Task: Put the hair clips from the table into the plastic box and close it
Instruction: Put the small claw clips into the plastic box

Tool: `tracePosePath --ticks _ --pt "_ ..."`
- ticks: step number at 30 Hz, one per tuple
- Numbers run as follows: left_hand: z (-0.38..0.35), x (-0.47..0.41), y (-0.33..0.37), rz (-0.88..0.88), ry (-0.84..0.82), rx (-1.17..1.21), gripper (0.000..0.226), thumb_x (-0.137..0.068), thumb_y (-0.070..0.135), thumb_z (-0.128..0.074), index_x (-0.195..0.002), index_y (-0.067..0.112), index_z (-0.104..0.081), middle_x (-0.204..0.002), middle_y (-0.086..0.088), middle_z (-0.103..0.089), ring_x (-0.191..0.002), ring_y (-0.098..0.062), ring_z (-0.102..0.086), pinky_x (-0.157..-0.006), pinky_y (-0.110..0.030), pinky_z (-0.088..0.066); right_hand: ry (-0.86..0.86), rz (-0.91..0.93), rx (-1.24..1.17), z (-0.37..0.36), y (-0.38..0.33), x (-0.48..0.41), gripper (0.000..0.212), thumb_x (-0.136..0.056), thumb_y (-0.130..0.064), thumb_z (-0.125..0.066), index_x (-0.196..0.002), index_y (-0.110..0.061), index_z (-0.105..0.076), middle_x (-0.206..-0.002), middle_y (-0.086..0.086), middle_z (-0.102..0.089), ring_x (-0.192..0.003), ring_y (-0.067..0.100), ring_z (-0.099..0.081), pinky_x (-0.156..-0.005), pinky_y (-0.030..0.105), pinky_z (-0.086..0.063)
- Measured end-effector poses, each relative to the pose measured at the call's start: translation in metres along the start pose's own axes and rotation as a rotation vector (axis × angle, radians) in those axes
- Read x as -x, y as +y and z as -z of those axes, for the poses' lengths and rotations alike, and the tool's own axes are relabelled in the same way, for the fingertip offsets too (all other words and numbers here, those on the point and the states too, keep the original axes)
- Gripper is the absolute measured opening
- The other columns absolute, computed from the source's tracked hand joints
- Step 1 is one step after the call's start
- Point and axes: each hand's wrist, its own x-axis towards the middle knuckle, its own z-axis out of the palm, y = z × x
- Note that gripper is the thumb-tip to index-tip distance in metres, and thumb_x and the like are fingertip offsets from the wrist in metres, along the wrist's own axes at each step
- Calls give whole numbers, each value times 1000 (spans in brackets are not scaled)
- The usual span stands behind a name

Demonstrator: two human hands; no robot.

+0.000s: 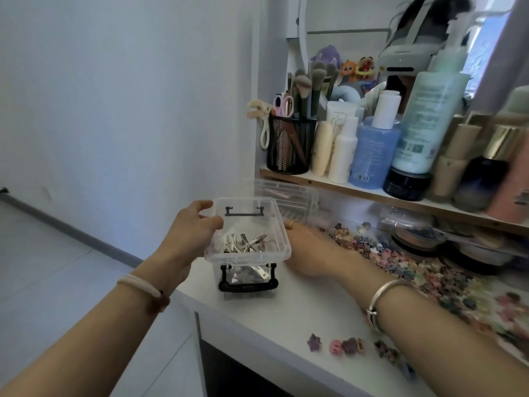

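Only the head camera here, so one angle. The plastic box [246, 257] sits near the left edge of the white table [257, 319], open on top, with black latches at its near and far ends and a pile of silver clips [243, 243] on its floor. The left hand [194, 227] grips the box's left side, fingers curled in at the far left corner of the rim. The right hand [309, 247] is tight against the right wall, palm down, one ringed finger showing at the rim. The rest of its fingers are hidden behind the box, so I honestly can't tell how far they're curled or whether they're actually gripping. The clear lid [286, 196] is off, just behind the box, tucked under the shelf [357, 193]. The colourful hair clips [400, 262] are spread in a big blurry scatter over the right part of the table, all outside the box, and a few stray clips [347, 345] lie by the front edge, just beside the right forearm. There's a pale band [140, 285] on the left wrist and a silver bangle [383, 299] on the right. Up on the shelf there's a black mesh cup [290, 144] stuffed with makeup brushes and scissors, then a row of bottles [429, 116] crowded beside it — white, blue, pale green.
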Motion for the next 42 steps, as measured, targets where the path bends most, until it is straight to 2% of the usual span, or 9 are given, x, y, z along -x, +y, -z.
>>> tracePosePath --ticks 4,16,22,27,29,32,35,39,42 --pt "-2 1 -3 -58 21 -95 47 -89 9 -48 -135 14 -44 -94 -7 -58 -67 -17 -51 -52 -25 -39 35 -39 44 -1 4 9 33 -90 -11 -37 -121 -13 -50 -130 8 -46 -106 29 -53 -82 42 -49" --pt "-3 5 -5 -51 11 -47 45 -93 12 -46 -137 17 -42 -82 1 -55 -61 -12 -51 -49 -22 -39 67 49 -59 6 10 32 26 -88 -8 -44 -110 -15 -57 -107 2 -54 -97 21 -53 -81 32 -46" --pt "-2 4 -4 -42 -2 -52 46 -92 11 -47 -137 16 -42 -78 4 -54 -60 -12 -53 -47 -21 -42 41 1 -99 14 10 29 16 -87 -8 -50 -96 -14 -61 -90 -2 -55 -83 15 -52 -66 21 -42" --pt "-4 4 -4 -55 -25 -73 45 -91 11 -48 -135 16 -44 -81 2 -55 -62 -13 -52 -45 -20 -41 334 -114 -694 66 6 38 8 -85 -19 -63 -86 -26 -61 -84 -14 -59 -78 2 -57 -75 18 -50" --pt "-7 5 -4 -65 -39 -77 45 -90 11 -48 -135 16 -45 -84 -1 -55 -63 -14 -51 -45 -21 -40 280 -29 -849 89 -5 44 9 -82 -18 -66 -83 -27 -64 -81 -13 -63 -77 4 -60 -76 19 -52" --pt "-11 5 -5 -73 -49 -63 45 -90 9 -48 -134 16 -46 -80 0 -54 -62 -14 -51 -48 -23 -37 91 21 -815 100 -13 49 8 -80 -19 -68 -85 -26 -69 -83 -16 -66 -79 4 -62 -81 21 -53" --pt "-12 5 -5 -80 -48 -63 44 -90 9 -48 -134 16 -47 -79 0 -54 -63 -14 -51 -49 -23 -37 159 -105 -851 97 -1 48 12 -84 -18 -63 -96 -19 -68 -93 -5 -69 -85 10 -64 -78 21 -54" --pt "-14 3 -6 -93 -49 -73 44 -90 10 -47 -134 16 -46 -90 -7 -57 -71 -19 -52 -52 -25 -39 65 -223 -419 61 18 47 20 -89 -15 -57 -108 -14 -63 -103 -4 -64 -81 5 -58 -75 19 -50" --pt "-16 2 -7 -104 -48 -80 44 -90 11 -47 -134 16 -46 -91 -6 -56 -71 -20 -51 -52 -25 -38 -50 -202 -133 31 26 42 28 -90 -16 -52 -117 -17 -58 -120 2 -59 -102 18 -58 -87 32 -49"
